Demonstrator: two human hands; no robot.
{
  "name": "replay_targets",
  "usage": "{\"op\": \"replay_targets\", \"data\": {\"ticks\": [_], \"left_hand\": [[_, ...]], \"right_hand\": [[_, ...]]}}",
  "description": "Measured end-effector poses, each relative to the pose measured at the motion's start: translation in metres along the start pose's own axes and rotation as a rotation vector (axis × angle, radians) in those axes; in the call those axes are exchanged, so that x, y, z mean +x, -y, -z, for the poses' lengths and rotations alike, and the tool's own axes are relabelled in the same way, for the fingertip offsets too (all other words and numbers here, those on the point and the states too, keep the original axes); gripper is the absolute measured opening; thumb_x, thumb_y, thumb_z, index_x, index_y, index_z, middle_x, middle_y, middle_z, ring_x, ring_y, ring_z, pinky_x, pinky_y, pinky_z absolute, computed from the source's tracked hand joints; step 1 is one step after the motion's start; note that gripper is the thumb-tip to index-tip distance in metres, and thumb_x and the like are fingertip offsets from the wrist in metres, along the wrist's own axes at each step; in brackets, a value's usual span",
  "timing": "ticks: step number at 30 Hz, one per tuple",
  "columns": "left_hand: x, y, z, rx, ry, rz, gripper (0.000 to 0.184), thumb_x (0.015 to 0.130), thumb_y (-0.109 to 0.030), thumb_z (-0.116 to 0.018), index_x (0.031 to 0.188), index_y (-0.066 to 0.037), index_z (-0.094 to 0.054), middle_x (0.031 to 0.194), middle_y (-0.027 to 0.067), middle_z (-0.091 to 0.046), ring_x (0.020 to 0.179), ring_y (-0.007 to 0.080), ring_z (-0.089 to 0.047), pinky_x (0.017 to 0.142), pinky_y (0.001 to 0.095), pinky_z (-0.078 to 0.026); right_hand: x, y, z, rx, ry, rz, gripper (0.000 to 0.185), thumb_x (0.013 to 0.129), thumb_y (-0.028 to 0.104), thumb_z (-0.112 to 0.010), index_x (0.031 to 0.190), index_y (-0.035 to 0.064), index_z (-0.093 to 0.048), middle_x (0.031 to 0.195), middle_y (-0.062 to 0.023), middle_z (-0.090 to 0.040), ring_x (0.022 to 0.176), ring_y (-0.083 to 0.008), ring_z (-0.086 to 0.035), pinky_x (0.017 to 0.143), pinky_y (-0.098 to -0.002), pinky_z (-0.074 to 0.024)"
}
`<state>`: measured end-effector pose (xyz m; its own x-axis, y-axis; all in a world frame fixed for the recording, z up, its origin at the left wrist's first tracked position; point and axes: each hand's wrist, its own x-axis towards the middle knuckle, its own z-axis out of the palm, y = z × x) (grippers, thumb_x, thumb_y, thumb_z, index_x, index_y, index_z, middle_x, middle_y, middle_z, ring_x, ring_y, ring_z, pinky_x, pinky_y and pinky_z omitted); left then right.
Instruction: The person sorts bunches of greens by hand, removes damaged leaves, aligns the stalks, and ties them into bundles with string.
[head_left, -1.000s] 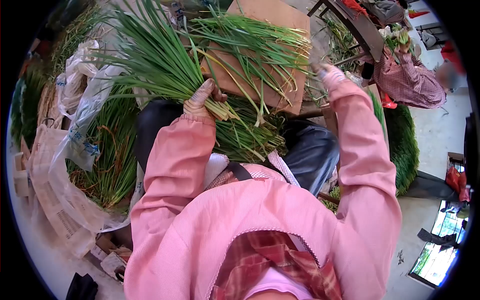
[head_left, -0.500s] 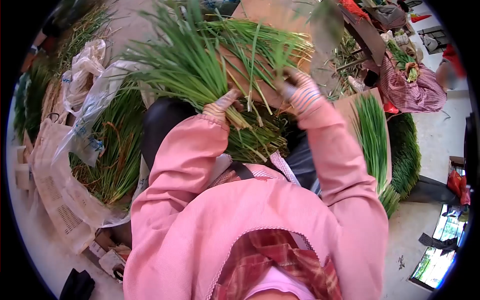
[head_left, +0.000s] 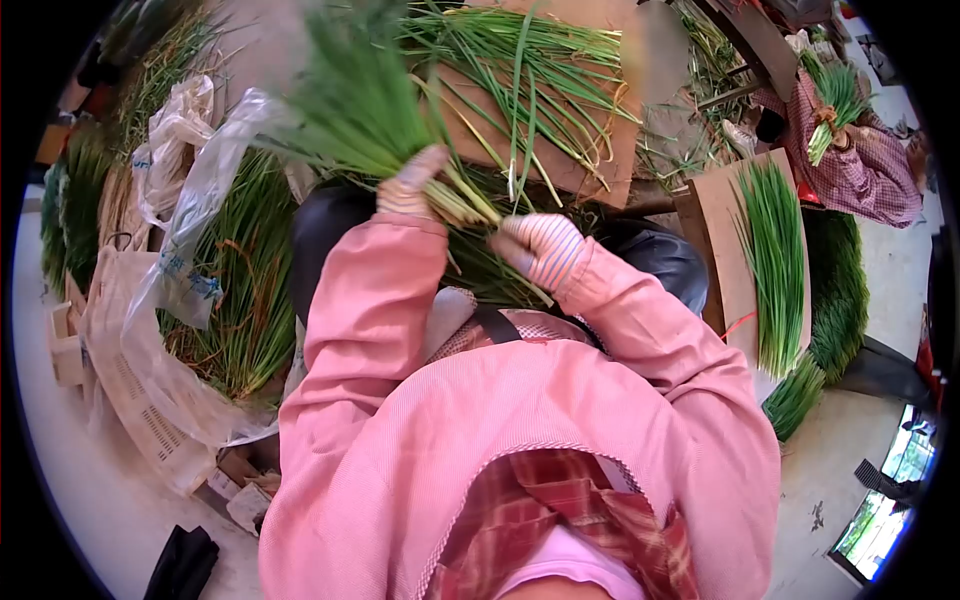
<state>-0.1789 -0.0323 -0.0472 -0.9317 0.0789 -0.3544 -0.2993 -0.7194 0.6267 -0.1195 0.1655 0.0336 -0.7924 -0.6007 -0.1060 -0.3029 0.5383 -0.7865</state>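
My left hand (head_left: 410,185), in a striped glove, is closed around a thick bunch of green chives (head_left: 365,115). Their leaves fan out up and to the left, blurred by motion, and the pale stem ends point down to the right. At those ends, my right hand (head_left: 543,248), gloved in the same stripes, has its fingers pinched on a chive stalk. Loose chives (head_left: 545,60) lie spread over a cardboard sheet (head_left: 622,165) just beyond both hands. More stalks are partly hidden below the hands, over my lap.
To the left, a clear plastic bag (head_left: 215,385) holds more chives beside a pale plastic crate (head_left: 140,350). A neat chive bundle (head_left: 772,270) rests on cardboard at the right. Farther right, another person's hand (head_left: 845,138) holds a bunch (head_left: 832,105) near a checked cloth.
My right hand has come down and inward from over the cardboard to the stem ends of the bunch. The left hand's bunch has swung more upright and moved slightly left and up.
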Motion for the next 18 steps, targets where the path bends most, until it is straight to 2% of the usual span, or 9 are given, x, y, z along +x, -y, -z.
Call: {"op": "replay_targets", "data": {"ticks": [2, 3, 4, 7, 9, 11, 15, 17, 18], "left_hand": [[-0.011, -0.047, -0.02, -0.183, 0.045, 0.084, 0.016, 0.073, -0.017, -0.063, 0.081, -0.006, -0.056, 0.076, 0.0067, -0.056, 0.064, 0.0203, -0.055, 0.06, 0.0399, -0.049], [-0.01, -0.052, -0.021, -0.256, -0.131, -0.108, 0.014, 0.074, -0.019, -0.061, 0.079, -0.007, -0.055, 0.076, 0.0064, -0.055, 0.065, 0.0207, -0.054, 0.06, 0.0421, -0.049], [-0.014, -0.06, -0.017, -0.277, 0.009, -0.173, 0.015, 0.075, -0.021, -0.06, 0.081, -0.008, -0.056, 0.076, 0.0059, -0.055, 0.068, 0.021, -0.055, 0.062, 0.0441, -0.049], [-0.034, -0.061, -0.026, -0.291, 0.238, -0.271, 0.019, 0.076, -0.022, -0.061, 0.089, -0.009, -0.054, 0.084, 0.0051, -0.056, 0.082, 0.0229, -0.055, 0.079, 0.0425, -0.046], [-0.039, -0.052, -0.043, -0.274, 0.33, -0.225, 0.021, 0.075, -0.02, -0.062, 0.09, -0.009, -0.053, 0.085, 0.0054, -0.056, 0.085, 0.0232, -0.053, 0.084, 0.0446, -0.042], [-0.03, -0.041, -0.044, -0.365, 0.479, -0.258, 0.033, 0.074, -0.013, -0.061, 0.105, -0.012, -0.048, 0.082, 0.0024, -0.05, 0.077, 0.0182, -0.05, 0.079, 0.0405, -0.042], [-0.02, -0.03, -0.044, -0.413, 0.464, -0.175, 0.039, 0.074, -0.007, -0.059, 0.11, -0.013, -0.045, 0.088, 0.0033, -0.052, 0.075, 0.0168, -0.05, 0.076, 0.0391, -0.043], [-0.016, -0.026, -0.041, -0.399, 0.451, -0.17, 0.04, 0.074, -0.004, -0.058, 0.112, -0.013, -0.047, 0.113, 0.0097, -0.051, 0.082, 0.0185, -0.054, 0.078, 0.0414, -0.044], [-0.018, -0.026, -0.043, -0.391, 0.409, -0.163, 0.04, 0.074, -0.003, -0.057, 0.111, -0.013, -0.047, 0.11, 0.0092, -0.052, 0.083, 0.0187, -0.054, 0.079, 0.042, -0.044]], "right_hand": [[-0.02, -0.006, 0.002, -0.151, 0.267, 0.01, 0.018, 0.08, 0.022, -0.054, 0.077, 0.0044, -0.056, 0.065, -0.0153, -0.053, 0.058, -0.0274, -0.053, 0.055, -0.0333, -0.0424], [-0.032, -0.004, 0.008, -0.165, 0.487, -0.082, 0.018, 0.079, 0.023, -0.054, 0.078, 0.0057, -0.056, 0.066, -0.0162, -0.054, 0.061, -0.0303, -0.054, 0.056, -0.0346, -0.0431], [-0.04, -0.009, 0.013, -0.201, 0.632, -0.119, 0.016, 0.078, 0.023, -0.055, 0.081, 0.0077, -0.056, 0.067, -0.0164, -0.054, 0.064, -0.0287, -0.055, 0.059, -0.0351, -0.0438], [-0.033, -0.053, 0.057, -0.043, 0.308, -0.089, 0.029, 0.077, 0.033, -0.055, 0.092, 0.0083, -0.057, 0.083, -0.0156, -0.057, 0.077, -0.0312, -0.055, 0.067, -0.0372, -0.0439], [0.002, -0.048, 0.103, -0.247, -0.149, -0.258, 0.038, 0.076, 0.039, -0.056, 0.098, 0.008, -0.055, 0.093, -0.0158, -0.055, 0.083, -0.0339, -0.053, 0.072, -0.0401, -0.0427], [0.034, -0.082, 0.135, -0.649, -0.314, -0.25, 0.054, 0.071, 0.045, -0.058, 0.108, 0.0068, -0.05, 0.102, -0.019, -0.051, 0.091, -0.0341, -0.051, 0.079, -0.04, -0.0412], [0.088, -0.14, 0.141, -0.557, -0.419, -0.521, 0.075, 0.065, 0.055, -0.059, 0.118, 0.0054, -0.041, 0.11, -0.0244, -0.047, 0.101, -0.0338, -0.047, 0.087, -0.0372, -0.039], [0.092, -0.107, 0.121, -0.762, -0.391, -0.459, 0.064, 0.068, 0.049, -0.059, 0.114, 0.0067, -0.045, 0.105, -0.0234, -0.049, 0.098, -0.0345, -0.048, 0.083, -0.0388, -0.0404], [0.092, -0.1, 0.112, -0.704, -0.289, -0.376, 0.058, 0.069, 0.045, -0.059, 0.112, 0.0077, -0.047, 0.101, -0.0223, -0.05, 0.095, -0.0349, -0.049, 0.081, -0.04, -0.0411]]}}
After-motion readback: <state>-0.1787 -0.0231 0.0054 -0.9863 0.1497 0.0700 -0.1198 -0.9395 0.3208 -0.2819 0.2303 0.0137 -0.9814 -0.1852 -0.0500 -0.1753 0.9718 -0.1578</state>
